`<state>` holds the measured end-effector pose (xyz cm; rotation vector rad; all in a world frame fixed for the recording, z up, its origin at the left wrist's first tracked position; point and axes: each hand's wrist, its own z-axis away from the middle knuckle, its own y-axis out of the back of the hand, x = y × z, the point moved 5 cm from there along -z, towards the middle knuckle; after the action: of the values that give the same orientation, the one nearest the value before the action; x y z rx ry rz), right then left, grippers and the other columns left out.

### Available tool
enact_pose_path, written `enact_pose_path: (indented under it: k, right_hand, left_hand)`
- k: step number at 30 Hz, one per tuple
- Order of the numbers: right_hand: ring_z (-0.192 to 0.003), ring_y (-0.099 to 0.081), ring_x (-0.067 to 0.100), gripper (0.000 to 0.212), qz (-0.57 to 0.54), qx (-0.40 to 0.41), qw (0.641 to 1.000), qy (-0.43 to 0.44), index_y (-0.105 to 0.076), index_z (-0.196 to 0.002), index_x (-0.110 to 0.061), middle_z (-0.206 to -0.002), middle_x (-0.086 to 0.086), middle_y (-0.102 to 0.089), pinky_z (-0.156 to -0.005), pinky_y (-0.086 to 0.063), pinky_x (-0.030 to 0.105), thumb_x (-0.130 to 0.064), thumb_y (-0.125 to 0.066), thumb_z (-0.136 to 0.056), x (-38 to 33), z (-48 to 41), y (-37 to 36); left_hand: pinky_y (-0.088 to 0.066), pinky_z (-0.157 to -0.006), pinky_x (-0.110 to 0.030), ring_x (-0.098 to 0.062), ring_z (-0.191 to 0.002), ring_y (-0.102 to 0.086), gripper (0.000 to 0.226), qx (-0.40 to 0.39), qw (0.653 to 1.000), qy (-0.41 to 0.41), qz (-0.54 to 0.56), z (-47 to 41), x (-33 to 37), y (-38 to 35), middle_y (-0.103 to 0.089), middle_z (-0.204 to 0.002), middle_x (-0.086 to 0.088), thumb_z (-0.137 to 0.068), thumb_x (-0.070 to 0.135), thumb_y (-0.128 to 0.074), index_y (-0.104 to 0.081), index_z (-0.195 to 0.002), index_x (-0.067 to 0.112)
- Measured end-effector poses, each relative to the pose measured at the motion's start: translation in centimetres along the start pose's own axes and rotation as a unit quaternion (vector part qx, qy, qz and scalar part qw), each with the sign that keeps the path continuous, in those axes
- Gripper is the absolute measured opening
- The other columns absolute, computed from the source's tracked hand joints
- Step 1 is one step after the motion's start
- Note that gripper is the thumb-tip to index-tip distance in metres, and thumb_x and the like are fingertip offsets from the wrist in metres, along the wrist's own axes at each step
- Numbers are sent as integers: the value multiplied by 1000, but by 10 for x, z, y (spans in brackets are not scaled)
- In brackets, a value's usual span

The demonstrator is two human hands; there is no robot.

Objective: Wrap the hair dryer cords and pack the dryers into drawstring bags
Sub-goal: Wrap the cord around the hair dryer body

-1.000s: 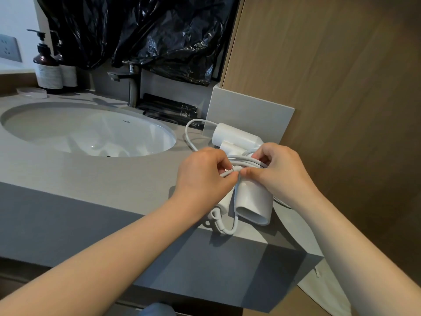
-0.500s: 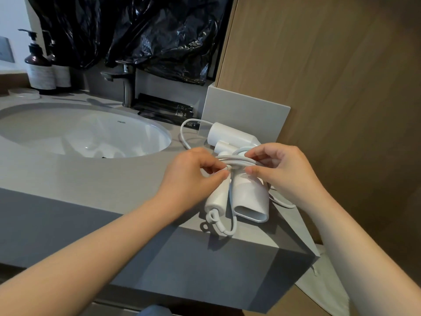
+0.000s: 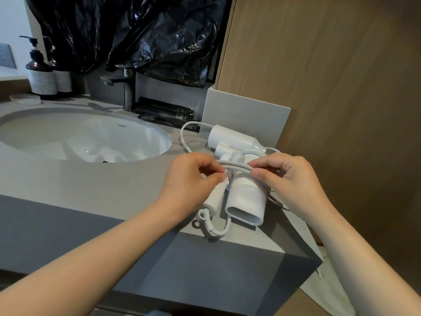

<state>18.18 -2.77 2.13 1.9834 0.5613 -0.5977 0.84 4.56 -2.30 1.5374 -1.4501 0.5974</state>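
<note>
Fingers (image 3: 216, 179) of the left hand (image 3: 191, 181) and fingers (image 3: 259, 174) of the right hand (image 3: 293, 179) each pinch the white cord (image 3: 237, 166), held taut between them across the near dryer (image 3: 247, 199) in more than one strand.

Two dryers, both white. The near dryer lies by the front corner of the surface (image 3: 91, 183), flat oval nozzle toward the viewer, handle (image 3: 214, 199) folded alongside on its left; a cord loop (image 3: 216, 231) curls at the edge. The far dryer (image 3: 232, 137) lies just behind it, against a grey upright panel (image 3: 246, 115).

One oval sink (image 3: 86, 137), one dark tap (image 3: 127, 87), two pump bottles (image 3: 42, 76), one small dish (image 3: 25, 99), and dark packets (image 3: 164, 110) share the grey surface. Black plastic (image 3: 136, 30) hangs behind; a wood wall (image 3: 330, 76) stands at right. One pale cloth bag (image 3: 330, 290) lies below.
</note>
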Motion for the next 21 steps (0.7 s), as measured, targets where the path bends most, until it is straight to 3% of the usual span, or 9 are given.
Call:
enact_pose_path:
  k: [5,8,12,15,18,21]
  right_hand:
    - [-85,-60,-4,12,-2,0,1000,-8,-73,-89,-38,-88,-24,-67,-71,-46,14,-28,-66,-87,6,-8,1]
    - [-87,-56,-5,14,22,-2,1000,11,-69,-98,-40,-94,-25,-63,-73,-45,14,-31,-61,-91,8,-17,7]
    - [-112,-46,-4,35,119,-107,984,73,-57,-125,-43,-123,-26,-48,-96,-41,17,-23,-52,-97,0,-36,-2]
    - [-120,-37,-3,38,159,-173,969,82,-57,-128,-38,-139,-19,-47,-103,-33,21,-17,-54,-97,-7,-46,-8]
    - [-108,-45,-2,32,184,-182,962,81,-64,-121,-33,-124,-18,-58,-98,-42,23,-16,-58,-94,-10,-50,-6]
    - [-100,-52,6,23,163,-150,972,75,-65,-110,-32,-106,-17,-59,-91,-51,30,-20,-63,-91,-8,-50,-1]
  left_hand:
    - [-51,-68,-22,-2,-64,-62,14,-3,1000,-4,1,-4,0,-5,-69,-65,11,-69,17,-84,-72,-66,24]
    - [-49,-65,-17,-2,-61,-60,15,-2,1000,9,21,-4,-4,-3,-69,-63,11,-69,16,-85,-72,-65,24]
    - [-48,-63,-18,-2,-58,-56,17,3,1000,3,22,-4,-3,-3,-67,-63,14,-68,19,-85,-71,-62,28]
    - [-50,-65,-23,-3,-57,-54,17,0,1000,-20,14,-7,0,-3,-66,-65,8,-67,15,-86,-71,-65,24]
    - [-51,-68,-27,-6,-61,-54,21,0,999,-33,14,-10,-1,-4,-64,-70,8,-65,15,-87,-68,-71,24]
    - [-45,-76,-15,-2,-82,-56,30,-15,998,-39,-42,-14,-7,-6,-60,-93,11,-69,25,-85,-64,-90,26]
